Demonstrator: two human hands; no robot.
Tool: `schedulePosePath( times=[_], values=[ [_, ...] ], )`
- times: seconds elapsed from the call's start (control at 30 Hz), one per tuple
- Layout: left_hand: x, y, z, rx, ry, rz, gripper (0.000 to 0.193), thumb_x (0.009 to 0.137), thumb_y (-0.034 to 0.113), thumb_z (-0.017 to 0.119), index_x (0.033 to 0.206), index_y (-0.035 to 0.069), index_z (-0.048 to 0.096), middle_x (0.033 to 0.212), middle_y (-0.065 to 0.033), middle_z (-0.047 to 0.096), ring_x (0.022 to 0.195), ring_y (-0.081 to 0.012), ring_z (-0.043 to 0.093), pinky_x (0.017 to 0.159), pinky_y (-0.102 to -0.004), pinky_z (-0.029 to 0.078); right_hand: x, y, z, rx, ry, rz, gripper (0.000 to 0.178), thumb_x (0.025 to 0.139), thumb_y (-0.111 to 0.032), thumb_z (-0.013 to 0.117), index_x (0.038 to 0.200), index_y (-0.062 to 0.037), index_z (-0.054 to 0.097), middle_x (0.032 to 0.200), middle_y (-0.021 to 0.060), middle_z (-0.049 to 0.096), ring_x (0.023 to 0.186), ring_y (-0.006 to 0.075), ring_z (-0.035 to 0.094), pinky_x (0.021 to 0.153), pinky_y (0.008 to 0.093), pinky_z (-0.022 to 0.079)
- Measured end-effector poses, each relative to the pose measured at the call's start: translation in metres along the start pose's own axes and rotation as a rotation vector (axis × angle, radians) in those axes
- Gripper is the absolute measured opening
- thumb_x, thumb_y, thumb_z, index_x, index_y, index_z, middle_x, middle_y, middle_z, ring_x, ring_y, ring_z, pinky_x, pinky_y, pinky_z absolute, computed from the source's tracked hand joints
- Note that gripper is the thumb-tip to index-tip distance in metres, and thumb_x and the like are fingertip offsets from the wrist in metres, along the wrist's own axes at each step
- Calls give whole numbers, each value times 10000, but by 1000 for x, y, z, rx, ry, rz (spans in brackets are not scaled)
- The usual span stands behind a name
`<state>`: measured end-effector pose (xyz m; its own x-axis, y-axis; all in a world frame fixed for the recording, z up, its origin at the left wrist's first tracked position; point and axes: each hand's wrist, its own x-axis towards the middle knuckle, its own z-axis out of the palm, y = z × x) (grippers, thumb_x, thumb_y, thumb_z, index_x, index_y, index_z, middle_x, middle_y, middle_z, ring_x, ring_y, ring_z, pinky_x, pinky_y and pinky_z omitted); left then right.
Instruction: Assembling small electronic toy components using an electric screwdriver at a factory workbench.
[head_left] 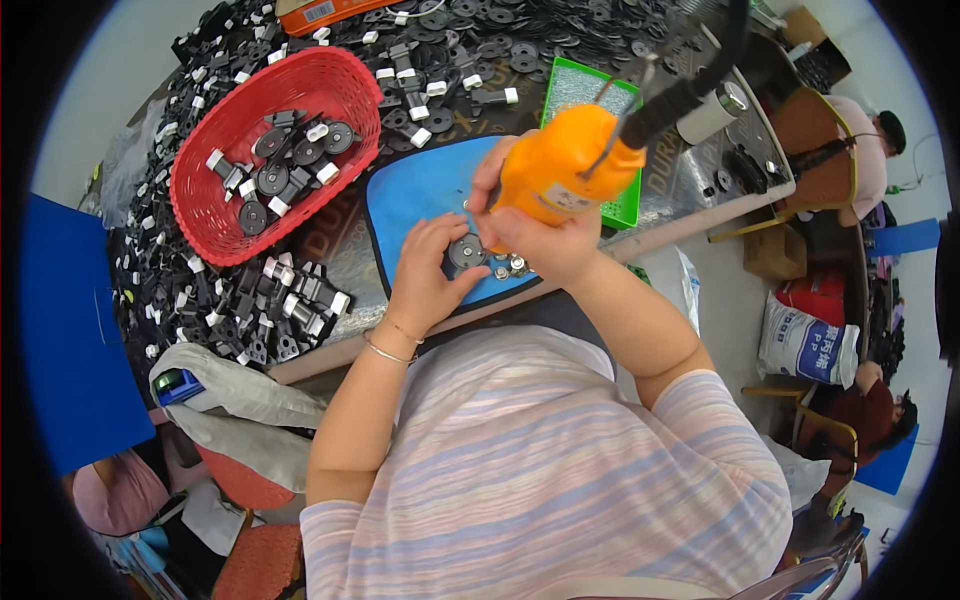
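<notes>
"Orange power screwdriver (565,150), where is it on the surface (700,217)?"

"It is not laid down. It is held above the blue mat (430,185), close to the near edge. The right hand (548,242) is closed around its body, and a black cable (697,88) goes up from its end. Its tip I cannot see."

"And the left hand (425,265)?"

"Its thumb and fingers are bent around the rim of one dark grey disc (466,252), holding it face up on the mat, also close to the near edge. Just to the right of this disc lie some small metal fasteners (513,265)."

"Which things are around?"

"To the left of the mat there is a red basket (340,85), with black-and-white plastic parts and dark discs inside. More of such parts (300,305) are spread along the left edge. Near the far edge many black discs (580,35) are heaped. To the right, partly hidden by the screwdriver, a green tray (625,210) reaches toward the near edge."
</notes>
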<state>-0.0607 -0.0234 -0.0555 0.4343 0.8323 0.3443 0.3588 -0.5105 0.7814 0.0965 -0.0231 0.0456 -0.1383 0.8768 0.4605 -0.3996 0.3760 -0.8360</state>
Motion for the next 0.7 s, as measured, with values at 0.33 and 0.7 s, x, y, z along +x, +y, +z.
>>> schedulePosePath(
  times=[0.33,0.7],
  values=[
    [2,3,-1,8,31,27,489,604,139,795,1009,46,536,1092,-109,589,1036,-321,538,978,-458,350,-3,4,-4,-20,-3,19,298,773,-87,661,970,15,460,864,134,526,597,140,538,516,229,460],
    [5,8,0,9,37,37,479,587,107,791,992,45,543,1031,-120,592,994,-312,544,949,-410,371,4,8,-10,-84,-243,-3,368,716,-24,678,1033,9,494,901,109,555,805,165,565,682,278,467]
  ],
)
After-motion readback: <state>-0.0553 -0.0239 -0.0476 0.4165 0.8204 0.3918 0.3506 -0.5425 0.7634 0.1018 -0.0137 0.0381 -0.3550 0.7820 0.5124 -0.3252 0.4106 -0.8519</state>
